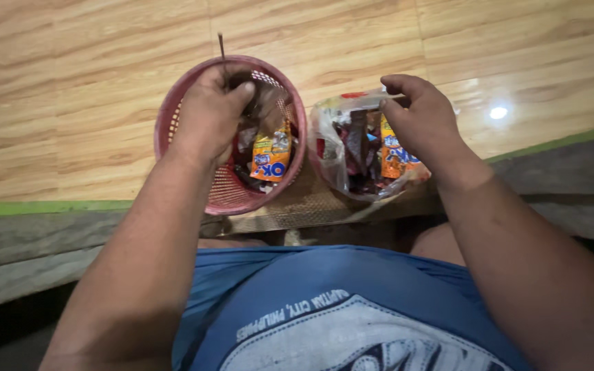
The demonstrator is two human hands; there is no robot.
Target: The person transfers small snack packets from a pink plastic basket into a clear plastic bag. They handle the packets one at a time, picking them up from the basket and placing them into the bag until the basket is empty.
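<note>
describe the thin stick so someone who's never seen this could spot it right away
On the wooden floor sits a round pink basket, left of a clear plastic bag. The left hand grips the thin stick, which alone pokes up past the basket's far rim.

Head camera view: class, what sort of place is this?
Probably a home floor or doorstep, not a workshop: a glossy wood-pattern floor, a pink plastic basket and a clear plastic bag of snack sachets.
</note>
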